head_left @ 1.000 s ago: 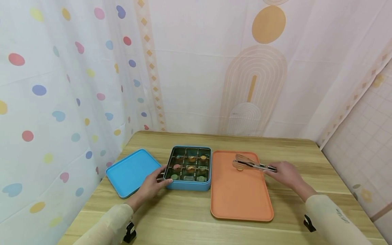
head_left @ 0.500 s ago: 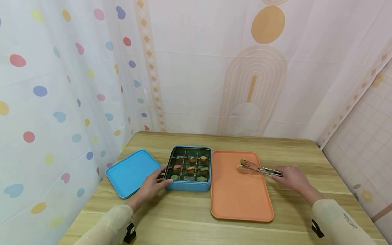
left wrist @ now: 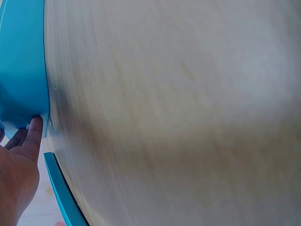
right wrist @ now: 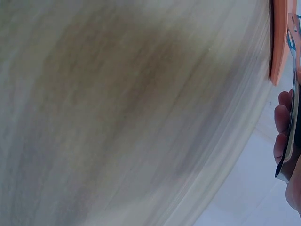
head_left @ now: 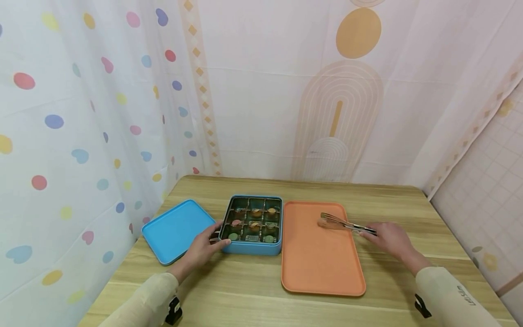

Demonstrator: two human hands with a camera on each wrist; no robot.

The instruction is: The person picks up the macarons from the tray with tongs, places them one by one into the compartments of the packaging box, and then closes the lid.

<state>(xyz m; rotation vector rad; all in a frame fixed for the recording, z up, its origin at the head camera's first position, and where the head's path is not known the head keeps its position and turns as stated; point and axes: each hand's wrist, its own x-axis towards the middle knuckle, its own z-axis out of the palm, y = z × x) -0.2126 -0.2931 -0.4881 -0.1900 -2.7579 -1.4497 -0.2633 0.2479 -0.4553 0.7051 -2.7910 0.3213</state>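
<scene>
A blue box [head_left: 253, 248] stands left of centre on the table, fitted with a dark divided insert. Small round pieces [head_left: 236, 222] in pink, green and orange lie in several compartments; the back left and back middle ones show none. My left hand [head_left: 202, 245] rests at the box's near left corner, thumb along the front rim and fingers against the left wall. In the left wrist view its fingertips touch the blue wall. My right hand [head_left: 393, 238] holds metal tongs [head_left: 347, 224], their tips over the upper part of the orange tray [head_left: 323, 268]. Whether the tips pinch a piece I cannot tell.
A blue lid [head_left: 180, 231] lies left of the box, turned at an angle. The orange tray sits close against the box's right side. Wood-grained table [head_left: 229, 290] shows in front, and a patterned curtain [head_left: 261, 113] hangs behind.
The right hand and tongs have shifted slightly right and toward me. A round piece seen at the tong tips on the tray earlier no longer shows separately. The left hand has stayed still.
</scene>
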